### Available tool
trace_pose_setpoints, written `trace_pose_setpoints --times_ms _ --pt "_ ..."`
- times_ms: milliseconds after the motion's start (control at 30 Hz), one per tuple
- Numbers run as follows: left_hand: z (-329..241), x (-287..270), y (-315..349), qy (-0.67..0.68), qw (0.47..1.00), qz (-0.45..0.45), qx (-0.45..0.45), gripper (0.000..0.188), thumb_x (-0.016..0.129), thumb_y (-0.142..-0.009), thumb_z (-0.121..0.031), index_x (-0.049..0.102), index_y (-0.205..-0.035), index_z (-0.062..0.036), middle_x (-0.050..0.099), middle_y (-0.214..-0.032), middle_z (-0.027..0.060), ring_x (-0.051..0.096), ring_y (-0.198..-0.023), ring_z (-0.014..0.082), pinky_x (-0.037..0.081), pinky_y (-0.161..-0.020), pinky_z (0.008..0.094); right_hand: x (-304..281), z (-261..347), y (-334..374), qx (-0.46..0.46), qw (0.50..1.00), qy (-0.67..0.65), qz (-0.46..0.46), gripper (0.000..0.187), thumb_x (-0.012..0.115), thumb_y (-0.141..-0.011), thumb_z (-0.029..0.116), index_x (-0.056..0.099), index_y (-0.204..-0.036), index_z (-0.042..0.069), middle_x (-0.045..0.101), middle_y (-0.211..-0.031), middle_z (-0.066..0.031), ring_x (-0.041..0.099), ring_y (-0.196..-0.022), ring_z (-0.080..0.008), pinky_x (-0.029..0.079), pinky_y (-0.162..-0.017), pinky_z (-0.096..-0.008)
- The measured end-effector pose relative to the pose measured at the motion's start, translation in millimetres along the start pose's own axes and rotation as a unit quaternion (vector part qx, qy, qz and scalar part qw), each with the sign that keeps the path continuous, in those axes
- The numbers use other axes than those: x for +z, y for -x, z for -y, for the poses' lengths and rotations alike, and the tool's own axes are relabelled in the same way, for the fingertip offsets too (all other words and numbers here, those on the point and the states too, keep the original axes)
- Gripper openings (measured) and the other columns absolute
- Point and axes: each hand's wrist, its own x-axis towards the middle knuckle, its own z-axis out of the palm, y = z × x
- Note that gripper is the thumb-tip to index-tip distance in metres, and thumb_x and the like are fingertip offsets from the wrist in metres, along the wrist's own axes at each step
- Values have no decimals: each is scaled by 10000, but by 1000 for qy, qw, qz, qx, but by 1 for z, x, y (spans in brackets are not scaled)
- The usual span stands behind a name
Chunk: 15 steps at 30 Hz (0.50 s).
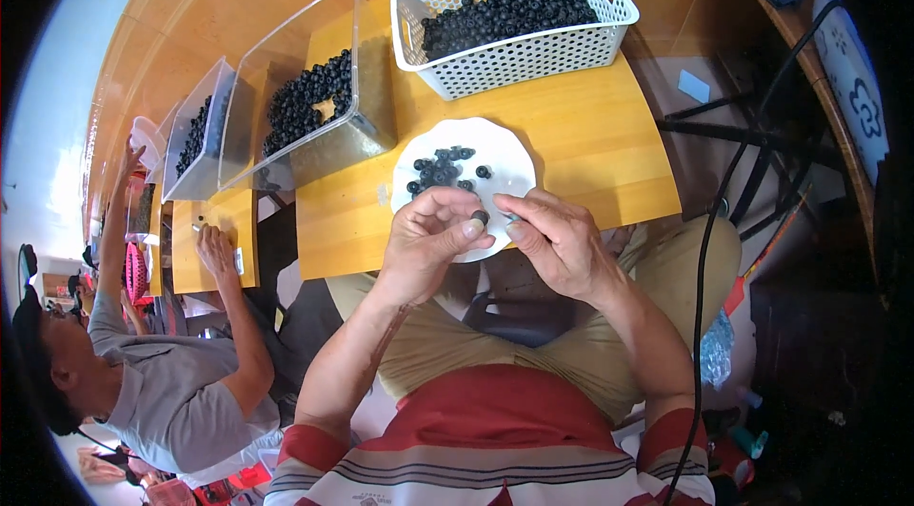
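Note:
My left hand (433, 238) is closed, with a small black round part (481, 217) pinched between thumb and fingertips. My right hand (562, 244) is closed as well, a little to the right, its thumb and forefinger pressed on a small thin greyish thing (512, 218) whose kind I cannot make out. Both hands are over the near part of a white scalloped plate (519, 158). Several loose black round parts (440, 168) lie on the plate, mostly on its left side; a single one (484, 172) sits apart near the middle.
A white perforated basket (533, 49) full of black parts stands at the back of the wooden table (609, 158). Clear plastic bins (371, 111) with more parts are to the left. Another person (181, 382) works there at a second table. A black cable (709, 268) hangs at right.

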Motion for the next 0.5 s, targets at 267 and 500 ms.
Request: trace_pose_setpoints --times_ms 267,500 --pt "5 3 5 14 1000 -9 1 193 683 -947 33 698 -1136 -2 737 -1069 144 727 -981 203 643 -882 344 7 -6 4 -32 999 -4 -15 261 761 -913 171 668 -1105 21 671 -889 -141 697 -773 -323 532 -659 -393" --pt "8 4 8 49 999 -12 -2 180 675 -959 14 711 -1134 -6 739 -1075 167 730 -977 228 635 -894 375 6 -5 4 -37 999 -15 -5 266 777 -902 159 678 -1088 -4 680 -870 -132 695 -751 -276 531 -645 -355"
